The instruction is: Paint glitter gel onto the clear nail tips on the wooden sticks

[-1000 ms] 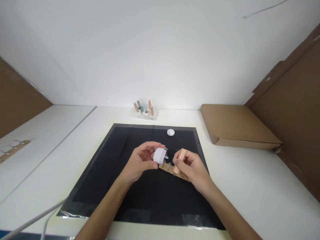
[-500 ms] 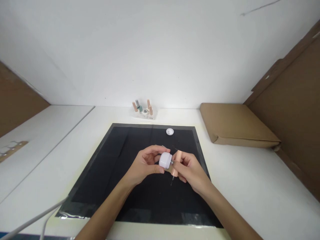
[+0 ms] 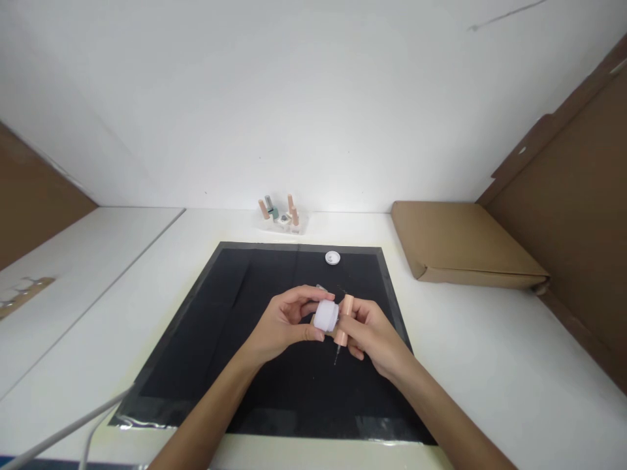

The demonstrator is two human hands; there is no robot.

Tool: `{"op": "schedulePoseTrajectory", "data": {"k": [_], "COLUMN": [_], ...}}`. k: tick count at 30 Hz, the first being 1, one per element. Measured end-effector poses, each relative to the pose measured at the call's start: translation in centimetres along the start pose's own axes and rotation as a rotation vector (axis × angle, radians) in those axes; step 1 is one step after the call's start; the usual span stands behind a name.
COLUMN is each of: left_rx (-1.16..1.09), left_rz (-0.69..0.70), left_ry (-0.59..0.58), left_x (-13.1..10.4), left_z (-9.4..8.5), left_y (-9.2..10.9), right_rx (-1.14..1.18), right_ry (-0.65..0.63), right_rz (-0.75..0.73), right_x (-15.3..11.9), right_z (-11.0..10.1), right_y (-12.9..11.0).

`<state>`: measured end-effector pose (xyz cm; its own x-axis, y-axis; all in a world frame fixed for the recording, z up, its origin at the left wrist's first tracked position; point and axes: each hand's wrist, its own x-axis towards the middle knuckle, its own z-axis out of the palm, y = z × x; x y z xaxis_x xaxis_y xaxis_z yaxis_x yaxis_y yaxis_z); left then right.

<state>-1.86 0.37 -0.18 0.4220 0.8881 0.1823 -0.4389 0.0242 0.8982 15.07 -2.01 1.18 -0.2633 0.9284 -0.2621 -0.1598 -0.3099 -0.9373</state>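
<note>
Between thumb and fingers, my left hand (image 3: 289, 321) holds a small white jar (image 3: 326, 316) tipped sideways, its mouth facing right. My right hand (image 3: 369, 329) grips a peach-coloured tube (image 3: 345, 320) with a thin dark tip pointing down. My right fingertips are close to the jar's mouth, and whatever is between them there is too small to make out. Part of a tan object shows below the jar. Beyond the hands, a white round lid (image 3: 332, 258) lies on the black mat (image 3: 274, 274).
A clear tray (image 3: 269, 226) of small bottles with peach and grey caps stands near the wall. At the right lies a flat cardboard box (image 3: 465, 238). A wooden piece with metal parts (image 3: 27, 297) is at far left; cables (image 3: 73, 427) cross the lower left.
The jar has moved slightly right and its mouth has turned a little further from view. The peach tube has shifted slightly left, closer to the jar. Both hands keep their hold.
</note>
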Motion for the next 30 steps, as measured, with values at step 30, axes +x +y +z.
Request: {"op": "schedulePoseTrajectory", "data": {"k": [30], "left_rx": [-0.058], "left_rz": [-0.051], "left_ry": [0.041], "left_x": [0.09], "left_z": [0.39], "left_y": [-0.15], "right_rx": [0.205], "right_ry": [0.031], "right_rz": [0.110], "right_x": [0.02], "right_z": [0.50], "right_y": [-0.08]}}
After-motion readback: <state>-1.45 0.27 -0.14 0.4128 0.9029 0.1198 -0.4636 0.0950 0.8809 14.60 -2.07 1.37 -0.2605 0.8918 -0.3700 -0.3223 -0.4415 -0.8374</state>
